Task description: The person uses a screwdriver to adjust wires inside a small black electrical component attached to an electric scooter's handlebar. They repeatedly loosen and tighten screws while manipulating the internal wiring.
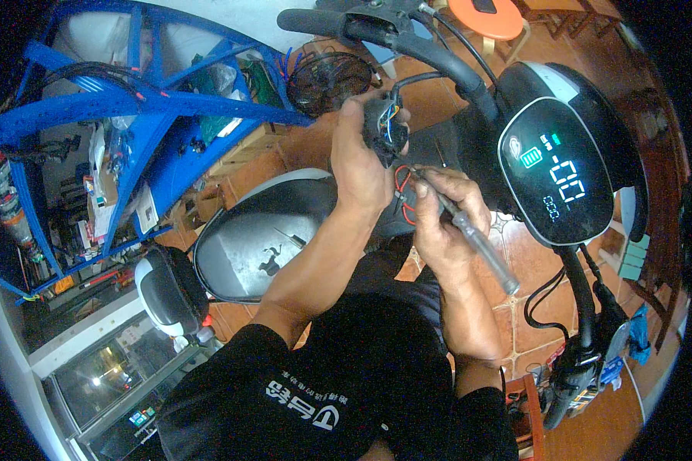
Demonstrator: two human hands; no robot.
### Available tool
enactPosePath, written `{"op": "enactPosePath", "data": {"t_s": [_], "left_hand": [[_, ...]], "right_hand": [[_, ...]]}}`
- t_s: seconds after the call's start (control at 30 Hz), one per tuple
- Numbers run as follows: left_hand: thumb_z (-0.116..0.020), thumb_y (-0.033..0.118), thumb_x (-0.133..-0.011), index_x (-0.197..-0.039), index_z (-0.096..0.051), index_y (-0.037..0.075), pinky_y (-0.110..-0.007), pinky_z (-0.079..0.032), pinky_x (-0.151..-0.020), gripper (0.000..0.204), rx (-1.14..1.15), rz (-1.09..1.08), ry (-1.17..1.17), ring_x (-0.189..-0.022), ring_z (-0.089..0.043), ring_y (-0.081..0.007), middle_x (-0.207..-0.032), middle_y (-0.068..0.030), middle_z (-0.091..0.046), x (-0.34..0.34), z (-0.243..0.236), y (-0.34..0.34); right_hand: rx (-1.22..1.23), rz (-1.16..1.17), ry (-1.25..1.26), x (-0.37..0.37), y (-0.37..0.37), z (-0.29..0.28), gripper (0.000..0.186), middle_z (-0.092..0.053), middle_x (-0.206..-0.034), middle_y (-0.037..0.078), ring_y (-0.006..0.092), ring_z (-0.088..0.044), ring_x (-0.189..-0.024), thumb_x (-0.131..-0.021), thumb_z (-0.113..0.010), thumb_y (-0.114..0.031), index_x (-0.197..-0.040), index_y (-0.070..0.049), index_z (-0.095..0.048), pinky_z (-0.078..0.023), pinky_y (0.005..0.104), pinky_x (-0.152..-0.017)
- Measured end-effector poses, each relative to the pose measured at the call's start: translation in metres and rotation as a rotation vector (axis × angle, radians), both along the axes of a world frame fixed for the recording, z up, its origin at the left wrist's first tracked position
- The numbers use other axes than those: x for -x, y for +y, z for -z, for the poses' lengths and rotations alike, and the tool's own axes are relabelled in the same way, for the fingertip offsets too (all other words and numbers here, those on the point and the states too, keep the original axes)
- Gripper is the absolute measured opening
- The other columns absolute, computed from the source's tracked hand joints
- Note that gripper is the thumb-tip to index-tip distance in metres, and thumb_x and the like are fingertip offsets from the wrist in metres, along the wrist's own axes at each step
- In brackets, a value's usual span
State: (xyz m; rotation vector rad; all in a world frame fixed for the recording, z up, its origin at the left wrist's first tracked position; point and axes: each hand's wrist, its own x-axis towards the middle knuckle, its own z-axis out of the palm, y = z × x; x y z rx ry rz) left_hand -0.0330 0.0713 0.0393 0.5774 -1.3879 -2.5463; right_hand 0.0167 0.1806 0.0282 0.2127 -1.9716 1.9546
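Note:
My left hand point(361, 157) is closed around a small black handlebar switch housing point(378, 131). Its open side shows blue, yellow and white wires. Just below and to the right, my right hand point(452, 219) grips a screwdriver point(484, 253) with a translucent handle. The handle's end points down to the right, while its tip is hidden near my fingers. A thin red wire point(403, 201) loops between my two hands, close to my right fingertips. Whether my right fingers also pinch that wire, I cannot tell.
A scooter handlebar point(457, 65) and its lit dashboard display point(557, 173) stand at the right. The black seat point(257, 242) lies left of my forearm. Blue metal shelving point(154, 107) with parts fills the upper left. An orange stool point(486, 17) stands on the tiled floor behind.

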Motion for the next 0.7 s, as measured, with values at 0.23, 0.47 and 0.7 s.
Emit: {"op": "enactPosePath", "data": {"t_s": [0.23,0.47,0.7], "left_hand": [[-0.031,0.045,-0.098,-0.112,-0.051,0.004,-0.032,-0.050,-0.054,0.049,0.207,-0.041,0.051,-0.066,-0.061,-0.0221,-0.085,-0.0131,-0.063,-0.002,0.007,0.009],[-0.029,0.049,-0.097,-0.114,-0.051,0.003,-0.033,-0.050,-0.055,0.054,0.181,-0.074,0.071,-0.065,-0.060,-0.0232,-0.084,-0.0128,-0.062,0.000,0.011,0.016],[-0.027,0.049,-0.097,-0.116,-0.051,0.003,-0.032,-0.049,-0.054,0.056,0.125,-0.113,0.069,-0.064,-0.060,-0.0225,-0.085,-0.0115,-0.062,0.000,0.010,0.021]], "right_hand": [[-0.277,0.081,0.214,0.004,0.001,-0.012,0.020,-0.067,-0.086,0.014,0.0285,-0.066,-0.073,-0.071,-0.071,0.003,-0.087,-0.003,-0.061,-0.054,0.0346,-0.066],[-0.314,0.096,0.324,-0.004,-0.006,0.010,0.032,-0.063,-0.096,0.019,0.0305,-0.065,-0.081,-0.067,-0.073,0.004,-0.097,-0.004,-0.064,-0.054,0.0360,-0.066],[-0.278,0.128,0.352,-0.003,-0.011,0.021,0.038,-0.062,-0.097,0.018,0.0324,-0.064,-0.084,-0.065,-0.073,0.005,-0.101,-0.006,-0.064,-0.054,0.0401,-0.069]]}}
